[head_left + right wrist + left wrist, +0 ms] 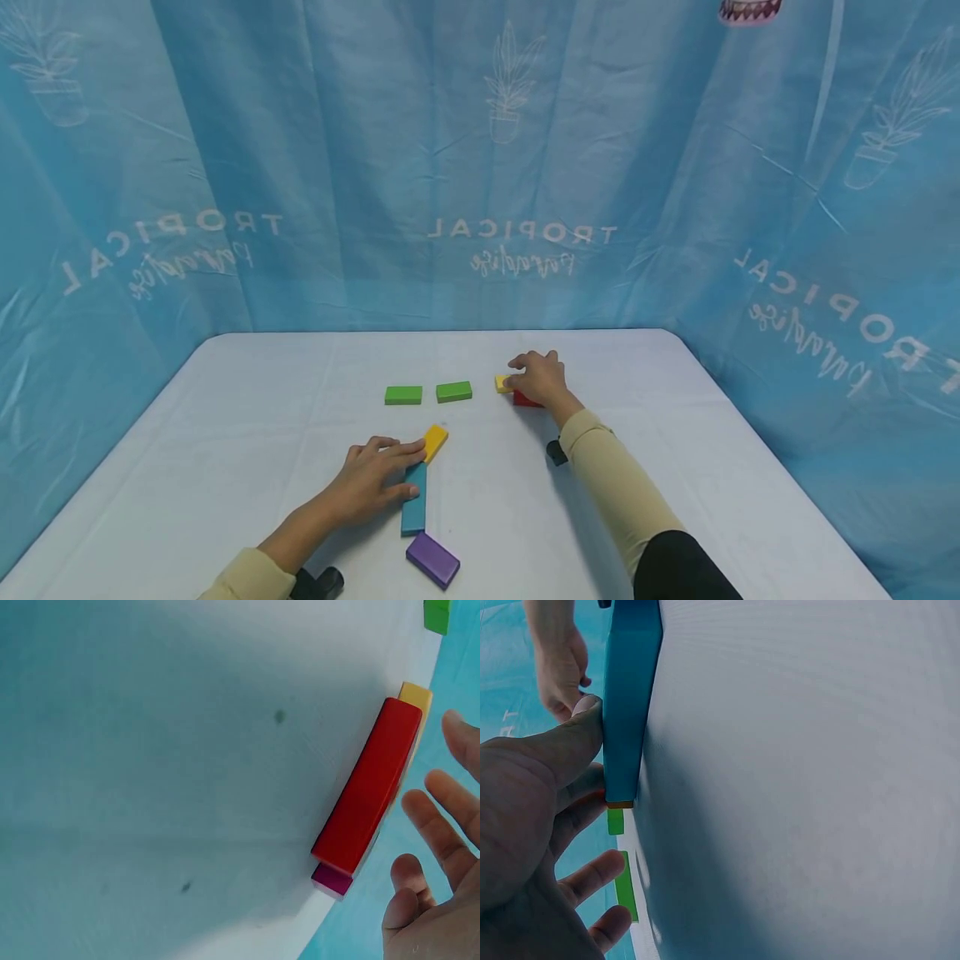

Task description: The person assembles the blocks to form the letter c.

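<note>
My left hand (369, 482) rests on a long blue block (414, 515), its thumb on the block's face and its other fingers stretched toward the far end. A yellow block (437, 442) lies angled at that end, by the fingertips. At the near end sits a tilted purple block (432, 560). Over a red block (527, 401) is my right hand (542, 379), fingers loosely spread. The right wrist view shows those fingers apart from the red block, with a second yellow block (416, 695) behind it and a magenta block (332, 880) at its lower end.
Two green blocks (403, 395) lie in a row toward the back of the white table (262, 433). A blue printed curtain (375, 167) hangs behind the table and along its sides.
</note>
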The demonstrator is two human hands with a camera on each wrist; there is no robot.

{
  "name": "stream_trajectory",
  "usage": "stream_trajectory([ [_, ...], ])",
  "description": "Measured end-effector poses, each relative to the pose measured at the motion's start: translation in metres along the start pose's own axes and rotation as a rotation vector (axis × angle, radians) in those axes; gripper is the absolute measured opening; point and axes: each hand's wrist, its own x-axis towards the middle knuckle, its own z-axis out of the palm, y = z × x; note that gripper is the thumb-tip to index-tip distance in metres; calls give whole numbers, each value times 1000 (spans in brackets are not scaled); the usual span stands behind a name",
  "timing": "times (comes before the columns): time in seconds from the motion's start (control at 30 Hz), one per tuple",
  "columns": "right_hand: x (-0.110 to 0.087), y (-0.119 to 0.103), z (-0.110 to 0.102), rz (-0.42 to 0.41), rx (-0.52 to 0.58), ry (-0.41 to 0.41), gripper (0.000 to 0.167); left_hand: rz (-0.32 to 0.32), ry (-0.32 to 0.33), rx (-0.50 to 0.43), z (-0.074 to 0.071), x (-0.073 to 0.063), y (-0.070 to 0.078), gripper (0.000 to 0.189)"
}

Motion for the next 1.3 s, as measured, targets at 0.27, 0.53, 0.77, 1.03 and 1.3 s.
stream_trajectory([
  [0.27,2,-6,6,-54,-13,21,37,13,5,-12,0,-1,-1,55],
  [0.53,2,-33,12,-180,29,-47,41,12,-3,-19,-2,-1,0,56],
  [0.77,2,-50,23,-235,-2,-112,40,21,-12,-26,-2,-2,0,57],
  [1.03,4,-56,30,-160,30,-164,39,17,-4,-12,-1,-2,-2,57],
  [1.3,1,-58,33,-144,36,-171,37,38,-3,-29,-2,-3,-1,56],
])
